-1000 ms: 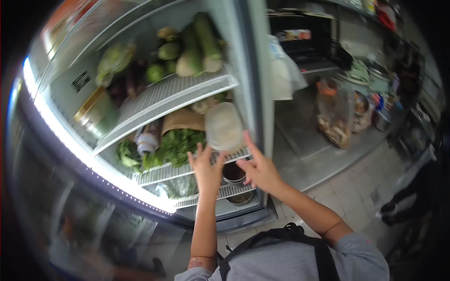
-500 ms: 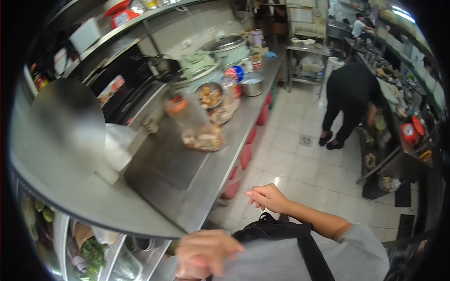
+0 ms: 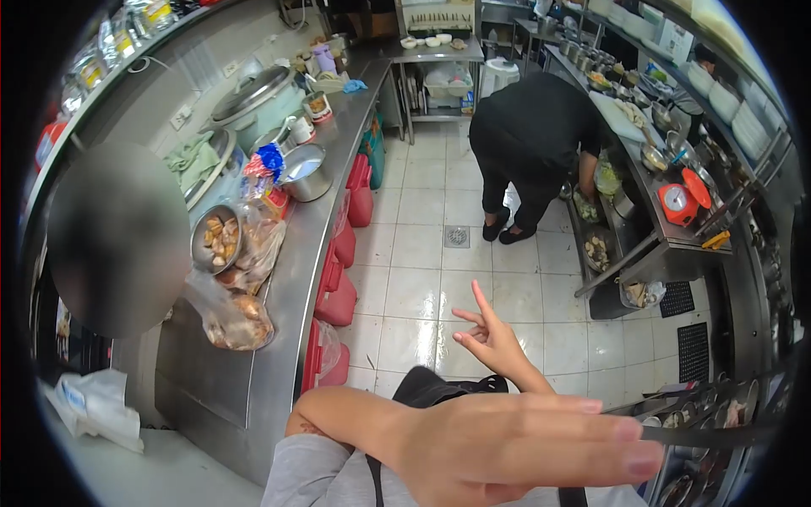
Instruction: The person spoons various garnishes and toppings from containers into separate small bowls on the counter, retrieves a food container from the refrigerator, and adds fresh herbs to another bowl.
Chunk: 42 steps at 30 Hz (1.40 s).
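My left hand (image 3: 515, 444) reaches across my body at the bottom, close to the camera. Its fingers lie stretched out and flat, holding nothing. Just beyond it is my right hand (image 3: 492, 340), its index finger extended and the others spread, also holding nothing. Neither hand touches any object. My black bag or strap (image 3: 431, 389) lies between the arms. On the steel counter (image 3: 207, 380) to the left sit a clear plastic bag of food (image 3: 241, 321) and a metal bowl (image 3: 203, 245) holding brown and pale chunks.
A metal pot (image 3: 306, 173) stands further along the counter, with red bins (image 3: 336, 296) below. A co-worker in black (image 3: 536, 127) bends toward the right-hand shelves. A red scale (image 3: 678, 203) stands on the right bench. A drain (image 3: 457, 237) sits in the tiled floor.
The view has swung right, so the counter lies further left. My left hand has come across to the right with fingers straightened. My right hand has uncurled and extended its fingers.
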Each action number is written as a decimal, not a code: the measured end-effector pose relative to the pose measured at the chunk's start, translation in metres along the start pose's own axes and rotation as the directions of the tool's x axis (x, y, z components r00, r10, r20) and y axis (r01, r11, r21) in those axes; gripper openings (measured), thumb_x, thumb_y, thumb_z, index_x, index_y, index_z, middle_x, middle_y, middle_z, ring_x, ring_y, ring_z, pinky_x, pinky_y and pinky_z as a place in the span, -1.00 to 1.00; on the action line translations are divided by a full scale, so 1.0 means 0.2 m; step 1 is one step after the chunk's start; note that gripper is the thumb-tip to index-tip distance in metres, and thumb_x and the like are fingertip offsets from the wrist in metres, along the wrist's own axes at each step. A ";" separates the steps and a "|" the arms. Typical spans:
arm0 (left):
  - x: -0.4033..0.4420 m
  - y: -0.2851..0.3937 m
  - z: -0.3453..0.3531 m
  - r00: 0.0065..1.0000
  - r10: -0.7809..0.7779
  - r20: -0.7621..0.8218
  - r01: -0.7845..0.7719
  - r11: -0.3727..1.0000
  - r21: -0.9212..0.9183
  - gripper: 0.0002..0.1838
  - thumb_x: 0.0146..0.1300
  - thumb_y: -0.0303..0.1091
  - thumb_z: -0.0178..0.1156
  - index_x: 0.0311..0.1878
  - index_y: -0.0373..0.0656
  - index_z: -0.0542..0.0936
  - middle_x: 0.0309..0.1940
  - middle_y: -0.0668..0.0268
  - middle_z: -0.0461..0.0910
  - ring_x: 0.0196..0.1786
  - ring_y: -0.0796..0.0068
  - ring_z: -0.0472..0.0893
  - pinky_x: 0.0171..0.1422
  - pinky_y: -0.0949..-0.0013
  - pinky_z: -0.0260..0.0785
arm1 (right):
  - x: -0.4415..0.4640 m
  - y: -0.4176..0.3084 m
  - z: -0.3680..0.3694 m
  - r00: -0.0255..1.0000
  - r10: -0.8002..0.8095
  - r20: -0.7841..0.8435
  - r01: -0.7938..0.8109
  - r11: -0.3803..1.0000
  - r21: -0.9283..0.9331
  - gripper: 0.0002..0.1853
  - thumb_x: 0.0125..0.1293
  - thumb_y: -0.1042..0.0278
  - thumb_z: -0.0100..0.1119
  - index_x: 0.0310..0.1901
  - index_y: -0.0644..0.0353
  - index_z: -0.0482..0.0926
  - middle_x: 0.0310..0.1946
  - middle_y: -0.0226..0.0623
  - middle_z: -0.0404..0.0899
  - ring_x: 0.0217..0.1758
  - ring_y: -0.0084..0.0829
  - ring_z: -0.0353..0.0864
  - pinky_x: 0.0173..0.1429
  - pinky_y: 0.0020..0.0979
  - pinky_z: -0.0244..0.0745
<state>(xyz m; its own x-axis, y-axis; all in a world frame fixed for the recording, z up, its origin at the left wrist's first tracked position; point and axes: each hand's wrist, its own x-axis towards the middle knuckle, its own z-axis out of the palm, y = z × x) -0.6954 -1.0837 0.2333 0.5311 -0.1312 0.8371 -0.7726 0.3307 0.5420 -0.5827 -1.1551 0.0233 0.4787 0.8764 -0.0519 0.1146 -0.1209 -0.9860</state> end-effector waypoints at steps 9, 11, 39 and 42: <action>0.27 -0.23 -0.79 0.974 0.226 -0.001 -0.224 0.967 0.120 -0.11 -0.05 0.44 0.29 -0.03 -0.33 0.61 0.05 -0.09 0.54 -0.02 0.05 0.52 -0.13 0.19 0.59 | 0.74 0.17 -0.29 0.998 -0.010 -0.067 -0.005 0.978 -0.210 -0.13 0.28 0.55 0.22 0.54 -0.05 -0.02 0.13 -0.13 0.60 -0.22 -0.51 0.70 -0.06 -0.47 0.59; 0.32 -0.24 -1.07 0.994 0.042 0.101 -0.065 0.969 0.237 -0.52 0.09 -0.07 0.22 -0.01 -0.21 0.66 0.00 0.04 0.59 -0.11 0.12 0.60 -0.09 0.22 0.61 | 0.91 0.25 -0.43 0.986 -0.054 -0.156 0.005 0.954 -0.300 -0.15 0.27 0.52 0.23 0.52 -0.07 0.01 0.11 -0.12 0.61 -0.21 -0.41 0.72 -0.05 -0.40 0.63; -1.26 -1.24 -3.67 -0.240 -0.412 -0.879 0.968 -0.031 -0.250 -0.58 0.38 -0.04 0.13 -0.43 -0.21 0.64 -0.69 0.32 0.50 -0.61 0.52 0.50 -0.51 0.36 0.29 | 3.66 -0.34 -0.92 0.974 -0.218 0.055 0.214 0.975 0.065 -0.73 0.26 0.53 0.29 0.01 0.25 0.66 -0.28 -0.29 0.73 -0.19 -0.58 0.70 -0.06 -0.54 0.57; -1.19 -1.51 -4.08 0.113 -0.633 -0.766 0.952 -0.151 0.265 -0.76 0.34 -0.35 0.03 -0.01 -0.16 0.59 -0.13 0.08 0.63 -0.27 0.14 0.64 -0.14 0.16 0.48 | 4.00 -0.27 -0.91 0.981 -0.195 -0.006 0.194 0.978 -0.083 -0.71 0.27 0.56 0.27 0.03 0.19 0.66 -0.22 -0.29 0.72 -0.20 -0.55 0.70 -0.08 -0.53 0.59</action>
<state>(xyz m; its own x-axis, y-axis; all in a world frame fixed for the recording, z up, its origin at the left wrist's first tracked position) -0.3046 -0.3895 -0.1903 0.8152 0.4921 -0.3054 0.5304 -0.4227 0.7348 -0.0480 -0.5315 0.0637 0.4527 0.8802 0.1424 0.2767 0.0131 -0.9609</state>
